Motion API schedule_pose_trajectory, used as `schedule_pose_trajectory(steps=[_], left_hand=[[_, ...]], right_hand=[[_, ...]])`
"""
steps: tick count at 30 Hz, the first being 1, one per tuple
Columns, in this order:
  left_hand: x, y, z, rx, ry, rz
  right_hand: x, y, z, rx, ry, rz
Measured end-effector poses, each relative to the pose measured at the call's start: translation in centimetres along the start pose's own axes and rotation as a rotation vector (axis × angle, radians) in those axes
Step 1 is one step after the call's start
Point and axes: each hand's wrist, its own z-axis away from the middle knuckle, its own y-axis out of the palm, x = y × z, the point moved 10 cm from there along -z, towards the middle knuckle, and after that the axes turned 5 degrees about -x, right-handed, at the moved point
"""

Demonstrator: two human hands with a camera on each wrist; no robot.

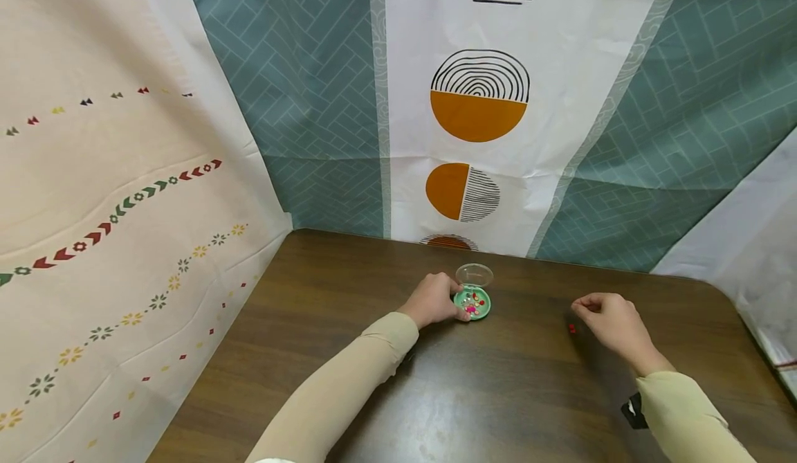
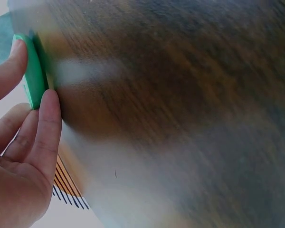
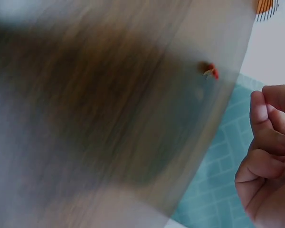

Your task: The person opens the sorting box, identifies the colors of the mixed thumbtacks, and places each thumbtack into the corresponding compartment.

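A small round green case [image 1: 481,315] lies on the table with its clear lid [image 1: 474,275] raised. Several tiny red, pink and pale pieces [image 1: 471,305] are inside it. My left hand [image 1: 434,300] grips the case at its left side, thumb and fingers on its rim; the left wrist view shows the green edge [image 2: 34,71] between them. My right hand [image 1: 613,324] is raised over the table at the right, thumb and fingertips brought together, nothing visible between them. Close below its fingertips lies a tiny red piece [image 1: 572,328], which the right wrist view also shows.
The brown wooden table [image 1: 498,394] stretches out in front of me. Along its back edge hangs a teal and white patterned cloth [image 1: 324,103], and a cream patterned cloth [image 1: 112,241] hangs on the left. A black thing [image 1: 634,411] shows at my right sleeve.
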Motion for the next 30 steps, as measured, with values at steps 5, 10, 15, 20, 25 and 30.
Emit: schedule_pose_trajectory(steps=[5, 10, 15, 20, 25, 30], left_hand=[[0.1, 0.1, 0.1, 0.009, -0.006, 0.011], [0.1, 0.1, 0.1, 0.016, -0.008, 0.006], [0.1, 0.1, 0.0, 0.020, -0.007, -0.006], [0.0, 0.0, 0.0, 0.016, -0.003, -0.016], [0.1, 0.1, 0.0, 0.020, -0.010, -0.009], [0.1, 0.1, 0.0, 0.018, -0.010, -0.008]], right_hand=[[-1.0, -0.2, 0.6, 0.020, 0.006, 0.064], [-1.5, 0.3, 1.2, 0.076, 0.004, 0.094], [-1.7, 1.4, 1.4, 0.140, -0.021, 0.077], [-1.4, 2.2, 1.4, 0.165, -0.038, 0.075], [-1.3, 2.5, 1.4, 0.166, -0.036, 0.091], [-1.1, 2.5, 1.4, 0.173, -0.040, 0.097]])
